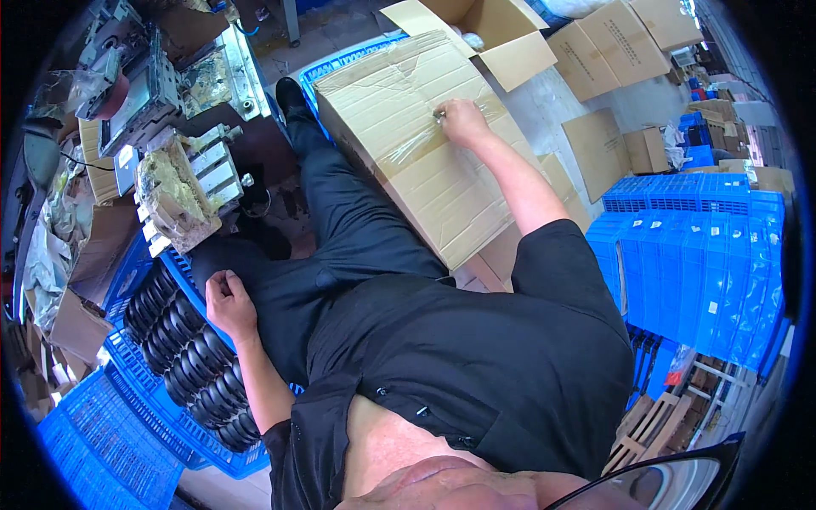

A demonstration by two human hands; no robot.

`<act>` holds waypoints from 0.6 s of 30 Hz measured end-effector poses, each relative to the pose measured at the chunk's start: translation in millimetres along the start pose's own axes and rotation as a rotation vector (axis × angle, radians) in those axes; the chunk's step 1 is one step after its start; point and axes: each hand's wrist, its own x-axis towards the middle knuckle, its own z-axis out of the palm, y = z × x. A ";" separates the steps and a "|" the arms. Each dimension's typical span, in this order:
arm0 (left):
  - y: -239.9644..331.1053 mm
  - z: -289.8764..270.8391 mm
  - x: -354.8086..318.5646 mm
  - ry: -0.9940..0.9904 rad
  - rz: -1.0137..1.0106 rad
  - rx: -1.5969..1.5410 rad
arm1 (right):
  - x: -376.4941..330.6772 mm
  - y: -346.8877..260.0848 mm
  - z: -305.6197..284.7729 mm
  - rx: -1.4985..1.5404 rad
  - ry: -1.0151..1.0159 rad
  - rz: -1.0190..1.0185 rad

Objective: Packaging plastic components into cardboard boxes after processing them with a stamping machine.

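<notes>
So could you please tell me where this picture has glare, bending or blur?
Head view: glare on the clear tape over the cardboard box by the right hand; blue crates bow toward the rim; dark round vignette; left hand sharp.

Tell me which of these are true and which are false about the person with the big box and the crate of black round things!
1. The right hand rests on top of the taped cardboard box. True.
2. The left hand holds a hammer. False: it holds no tool; it lies closed on the person's black trousers, beside the blue crate.
3. The crate holds rows of black round parts. True.
4. The stacked crates on the person's right are red. False: they are blue.
5. The box under the right hand stands wide open. False: its flaps are shut, with clear tape across them.
</notes>
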 end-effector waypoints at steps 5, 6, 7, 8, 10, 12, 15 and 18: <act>-2.2 1.0 0.0 -0.002 -0.005 -0.007 | -16.2 1.6 -8.7 -0.052 -0.079 0.033; -2.5 0.7 -0.3 0.000 -0.002 -0.007 | -24.2 0.0 -10.8 -0.076 -0.132 0.045; -4.7 0.0 -1.0 -0.015 -0.022 0.001 | -33.1 -1.0 -12.0 -0.100 -0.185 0.057; -8.2 -1.0 -1.8 -0.030 -0.042 0.009 | -43.3 -0.9 -11.7 -0.088 -0.182 0.061; -6.8 1.3 -2.1 -0.041 -0.063 0.008 | -63.3 3.1 -12.7 -0.071 -0.173 0.068; -3.1 1.9 -0.3 -0.036 -0.062 0.001 | -80.5 8.1 -10.4 -0.030 -0.093 0.075; -3.1 0.3 -1.1 -0.062 -0.088 0.011 | -95.7 7.4 -16.1 -0.024 -0.075 0.090; 1.9 -0.4 -0.2 -0.066 -0.062 0.049 | -98.9 12.8 -20.4 -0.023 -0.136 0.103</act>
